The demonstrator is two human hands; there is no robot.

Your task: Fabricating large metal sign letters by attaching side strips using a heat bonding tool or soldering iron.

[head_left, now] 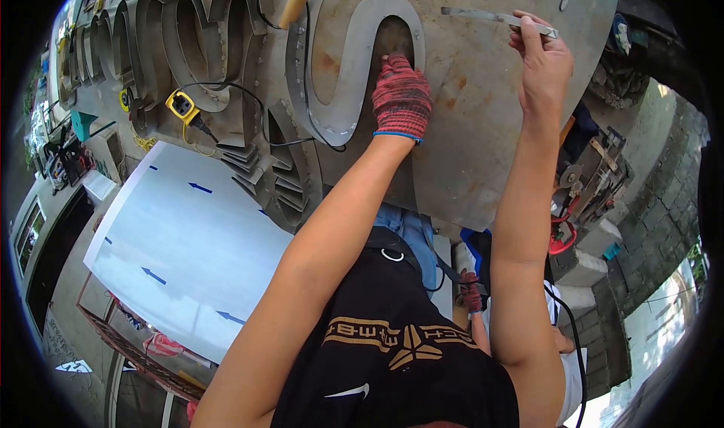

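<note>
On the metal table lies a curved, flat grey metal shape with an upright rim along part of its edge. My left hand, in a red and black knitted glove, is at the inner edge of its right-hand bend, fingers curled against the metal; the fingertips are partly hidden. My bare right hand is raised to the right of the shape, closed around one end of a thin, narrow metal strip. The strip's far end points left over the tabletop, with a darker tip.
Several wavy upright metal bands stand at the left. A yellow socket block with black cable sits before them, and a wooden handle at the top. A white sheet with blue arrows lies nearer left. Another person's gloved hand shows below.
</note>
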